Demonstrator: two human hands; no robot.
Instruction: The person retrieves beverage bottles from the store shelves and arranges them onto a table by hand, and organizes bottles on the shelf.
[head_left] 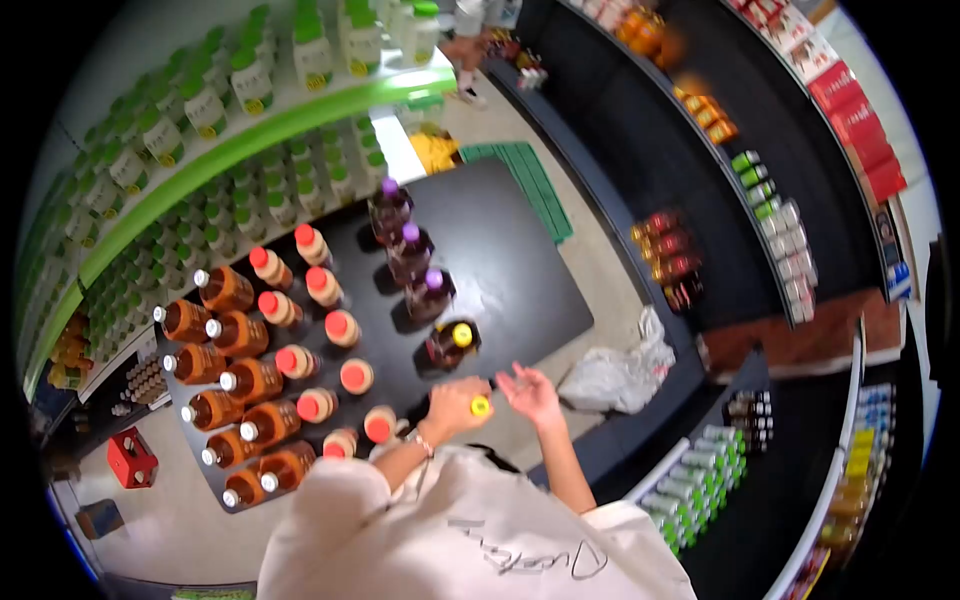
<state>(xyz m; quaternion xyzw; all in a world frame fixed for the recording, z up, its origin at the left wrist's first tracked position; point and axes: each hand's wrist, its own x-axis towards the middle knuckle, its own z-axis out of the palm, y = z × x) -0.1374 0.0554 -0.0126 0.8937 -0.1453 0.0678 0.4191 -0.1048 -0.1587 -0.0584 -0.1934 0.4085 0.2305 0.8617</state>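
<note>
Left hand [457, 409]: fingers curled around a yellow-capped bottle [480, 406], cap exposed at their right edge. Right hand [534, 396]: nothing held, fingers loosely parted, near the bottle, not touching.

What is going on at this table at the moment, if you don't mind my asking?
A person is handling bottles at a dark table. Their left hand holds a bottle with a yellow cap near the table's edge; their right hand is open beside it. Another yellow-capped bottle stands in line with three purple-capped bottles. Further left stand rows of red-capped bottles and white-capped bottles.
</note>
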